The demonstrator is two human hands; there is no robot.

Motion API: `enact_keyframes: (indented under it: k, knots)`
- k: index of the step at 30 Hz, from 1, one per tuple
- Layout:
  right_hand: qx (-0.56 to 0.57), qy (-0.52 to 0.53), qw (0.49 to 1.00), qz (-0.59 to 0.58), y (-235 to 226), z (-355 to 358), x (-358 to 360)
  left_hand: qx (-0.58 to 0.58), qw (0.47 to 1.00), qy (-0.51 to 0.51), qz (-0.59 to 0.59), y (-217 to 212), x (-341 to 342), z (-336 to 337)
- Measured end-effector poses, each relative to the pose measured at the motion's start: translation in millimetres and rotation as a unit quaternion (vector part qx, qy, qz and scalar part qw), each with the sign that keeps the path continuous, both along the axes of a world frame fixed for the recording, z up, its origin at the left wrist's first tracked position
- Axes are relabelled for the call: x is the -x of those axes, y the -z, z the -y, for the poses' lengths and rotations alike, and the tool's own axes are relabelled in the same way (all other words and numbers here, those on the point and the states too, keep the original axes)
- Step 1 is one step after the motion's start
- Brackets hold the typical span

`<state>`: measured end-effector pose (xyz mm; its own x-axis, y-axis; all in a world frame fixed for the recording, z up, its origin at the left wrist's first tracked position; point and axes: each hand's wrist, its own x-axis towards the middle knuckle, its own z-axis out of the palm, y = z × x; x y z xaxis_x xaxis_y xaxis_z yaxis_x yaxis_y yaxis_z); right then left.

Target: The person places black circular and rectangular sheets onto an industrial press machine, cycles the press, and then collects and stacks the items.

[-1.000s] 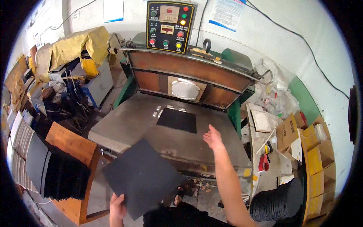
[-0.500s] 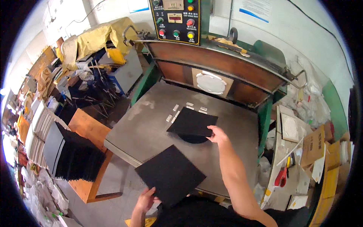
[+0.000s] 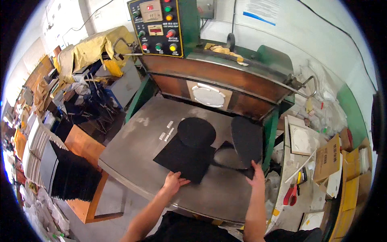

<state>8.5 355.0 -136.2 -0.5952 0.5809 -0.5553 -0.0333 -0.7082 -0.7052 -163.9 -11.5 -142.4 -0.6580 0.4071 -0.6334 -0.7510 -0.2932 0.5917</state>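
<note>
My left hand [image 3: 173,183] presses the near corner of a black square sheet [image 3: 183,159] lying flat on the grey metal press table [image 3: 133,149]. A black round disc [image 3: 196,132] rests at the sheet's far edge. My right hand [image 3: 256,176] grips a black sheet with a round hole cut in it [image 3: 246,139], lifted and curling up at the table's right side. Small white strips [image 3: 166,131] lie on the table to the left of the disc.
The green and brown press [image 3: 225,76] with its control panel [image 3: 159,24] and white round plate [image 3: 209,96] stands behind the table. A stack of black sheets [image 3: 68,173] sits on a wooden stand at left. Cardboard boxes [image 3: 326,159] and a red-handled tool [image 3: 290,195] crowd the right.
My left hand has brought the black square sheet from below the table edge onto the table. My right hand has lifted the holed sheet away to the right, baring the round disc.
</note>
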Motion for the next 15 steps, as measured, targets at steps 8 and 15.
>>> enact_keyframes:
  k: [8, 15]
  knots:
    - [-0.039, -0.174, 0.984, -0.024, 27, 25, 195, 0.032, 0.999, 0.009, -0.020, 23, -1, 20]
    - [-0.327, -0.313, 0.844, 0.287, 74, 25, 353, 0.174, 0.967, 0.110, -0.151, 23, 6, 5]
